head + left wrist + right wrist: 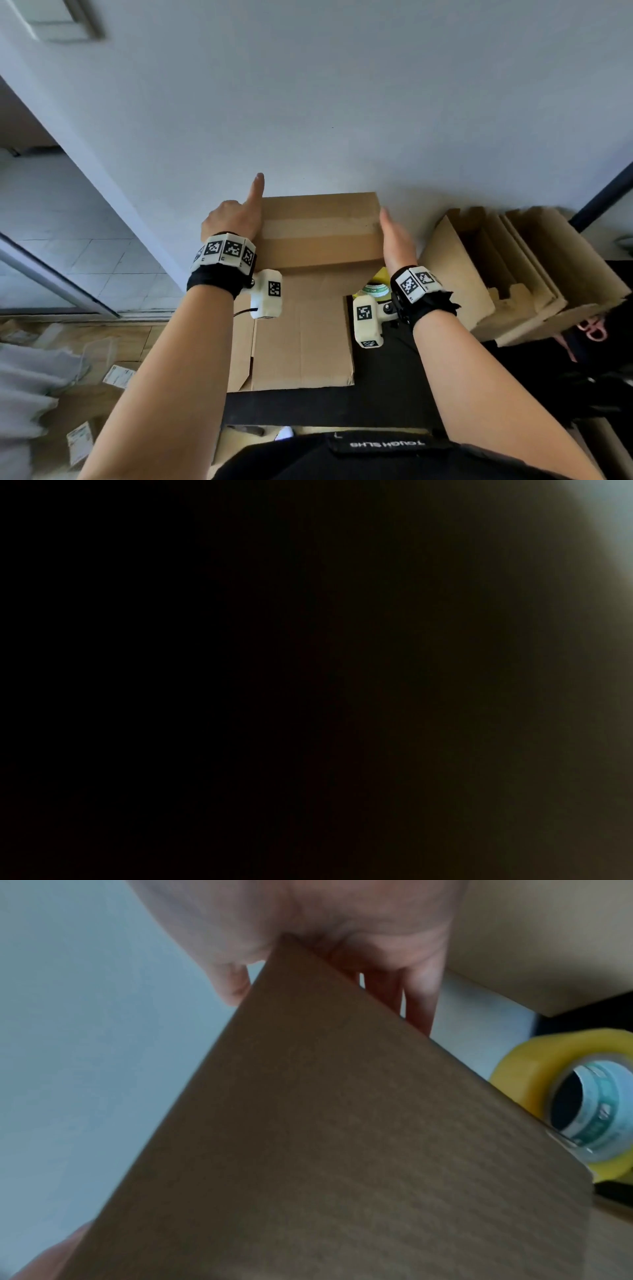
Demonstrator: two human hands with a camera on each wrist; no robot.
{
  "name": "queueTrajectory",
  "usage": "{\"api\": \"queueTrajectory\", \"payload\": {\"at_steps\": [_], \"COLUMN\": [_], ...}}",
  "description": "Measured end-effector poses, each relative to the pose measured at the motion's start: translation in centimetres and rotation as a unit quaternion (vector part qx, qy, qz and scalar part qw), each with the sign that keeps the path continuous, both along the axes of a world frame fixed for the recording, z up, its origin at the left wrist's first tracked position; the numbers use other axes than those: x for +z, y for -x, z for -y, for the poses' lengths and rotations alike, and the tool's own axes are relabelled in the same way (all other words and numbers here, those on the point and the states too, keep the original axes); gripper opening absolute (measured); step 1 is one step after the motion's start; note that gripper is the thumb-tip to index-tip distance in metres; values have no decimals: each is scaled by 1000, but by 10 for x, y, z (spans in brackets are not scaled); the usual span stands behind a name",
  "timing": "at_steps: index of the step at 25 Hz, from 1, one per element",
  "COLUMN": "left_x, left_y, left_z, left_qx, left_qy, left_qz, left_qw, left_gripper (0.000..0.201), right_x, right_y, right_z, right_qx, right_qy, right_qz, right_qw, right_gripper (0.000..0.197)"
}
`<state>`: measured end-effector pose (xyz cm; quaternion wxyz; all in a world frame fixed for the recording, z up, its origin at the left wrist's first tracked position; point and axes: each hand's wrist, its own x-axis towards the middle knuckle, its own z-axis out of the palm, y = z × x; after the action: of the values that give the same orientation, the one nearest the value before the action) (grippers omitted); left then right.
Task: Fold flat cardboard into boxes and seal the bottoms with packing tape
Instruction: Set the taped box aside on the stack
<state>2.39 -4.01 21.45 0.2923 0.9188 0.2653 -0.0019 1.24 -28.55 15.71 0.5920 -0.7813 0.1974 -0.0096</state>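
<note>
A brown cardboard box [318, 246] stands against the wall with a strip of clear tape [318, 224] across its upward face. My left hand [236, 219] lies against the box's left edge, one digit pointing straight up along it; its other fingers are hidden. My right hand [394, 236] presses flat on the right edge. In the right wrist view the box's corner [308, 1150] sits in the palm between thumb and straight fingers [418, 999]. A yellow tape roll [375, 291] [548, 1074] lies just under my right wrist. The left wrist view is dark.
A flat cardboard sheet [301, 342] lies on the black table [376, 404] under my wrists. Several folded boxes [513, 274] lean at the right, with pink scissors [594, 329] beside them. The pale wall [308, 102] is directly behind. Papers litter the floor at the left.
</note>
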Motion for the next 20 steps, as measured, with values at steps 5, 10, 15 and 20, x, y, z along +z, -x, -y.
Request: {"api": "queueTrajectory", "payload": {"at_steps": [5,10,15,20], "left_x": [9,19,14,-5], "left_y": [24,55,67,64], "left_z": [15,26,32,65], "left_qx": [3,9,-71,-170], "left_qy": [12,184,288,385], "left_qz": [54,189,255,252], "left_qw": [998,965,920,871], "left_gripper": [67,65,37,49], "right_x": [42,66,80,61], "right_y": [19,45,89,126], "right_z": [22,32,24,45], "right_qx": [-4,-85,-165,-219], "right_qy": [17,-1,-100,-61], "right_qz": [61,149,198,226], "right_qw": [998,985,961,947], "right_gripper": [66,60,40,57]}}
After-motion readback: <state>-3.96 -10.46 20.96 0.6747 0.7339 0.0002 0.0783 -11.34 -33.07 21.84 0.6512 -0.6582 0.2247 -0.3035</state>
